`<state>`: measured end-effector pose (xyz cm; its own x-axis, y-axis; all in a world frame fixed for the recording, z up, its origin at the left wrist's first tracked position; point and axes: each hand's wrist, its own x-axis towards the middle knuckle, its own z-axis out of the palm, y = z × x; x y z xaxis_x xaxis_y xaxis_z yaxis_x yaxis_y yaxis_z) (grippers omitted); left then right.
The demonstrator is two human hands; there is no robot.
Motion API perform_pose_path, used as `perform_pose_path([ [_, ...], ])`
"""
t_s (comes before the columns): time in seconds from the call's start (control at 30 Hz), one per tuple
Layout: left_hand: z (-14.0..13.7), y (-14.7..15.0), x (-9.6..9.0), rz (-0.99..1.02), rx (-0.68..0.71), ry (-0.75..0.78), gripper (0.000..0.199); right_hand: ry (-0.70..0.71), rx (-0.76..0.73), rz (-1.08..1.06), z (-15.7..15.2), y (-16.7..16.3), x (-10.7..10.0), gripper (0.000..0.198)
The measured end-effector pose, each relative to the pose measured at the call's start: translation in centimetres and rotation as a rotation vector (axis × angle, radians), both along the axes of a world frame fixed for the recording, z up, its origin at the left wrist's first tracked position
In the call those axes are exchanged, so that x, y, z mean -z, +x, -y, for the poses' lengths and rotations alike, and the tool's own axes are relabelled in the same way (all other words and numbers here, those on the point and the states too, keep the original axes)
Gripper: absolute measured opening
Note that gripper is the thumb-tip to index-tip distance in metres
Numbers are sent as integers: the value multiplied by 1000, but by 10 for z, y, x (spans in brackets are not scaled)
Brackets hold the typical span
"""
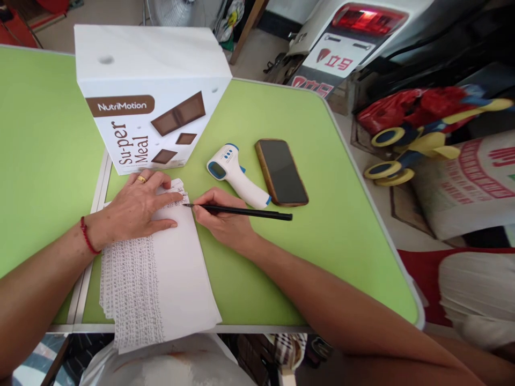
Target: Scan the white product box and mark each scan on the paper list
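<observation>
A stack of white paper sheets covered on its left part with rows of handwriting lies at the table's near edge, slightly fanned. My left hand, with a ring and a red cord bracelet at the wrist, rests flat on the upper part of the sheets, fingers spread. In my right hand a slim black pen is pinched, its tip touching the top sheet near the right edge, close to my left index finger. The pen's back end points right.
A white NutriMotion box stands just beyond the paper. An infrared thermometer and a dark-screened phone lie right of it on the green table. A white vehicle with a red tail light and a printed sack are off the table's right side.
</observation>
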<state>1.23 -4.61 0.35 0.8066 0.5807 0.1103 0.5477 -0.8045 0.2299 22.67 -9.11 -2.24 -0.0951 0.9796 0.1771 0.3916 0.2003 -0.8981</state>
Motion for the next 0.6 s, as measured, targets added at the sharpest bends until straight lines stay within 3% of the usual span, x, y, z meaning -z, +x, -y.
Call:
perform_pose_path([
  [0.6, -2, -2, 4, 22, 15, 21, 43, -21, 17, 16, -1, 1, 0, 6],
])
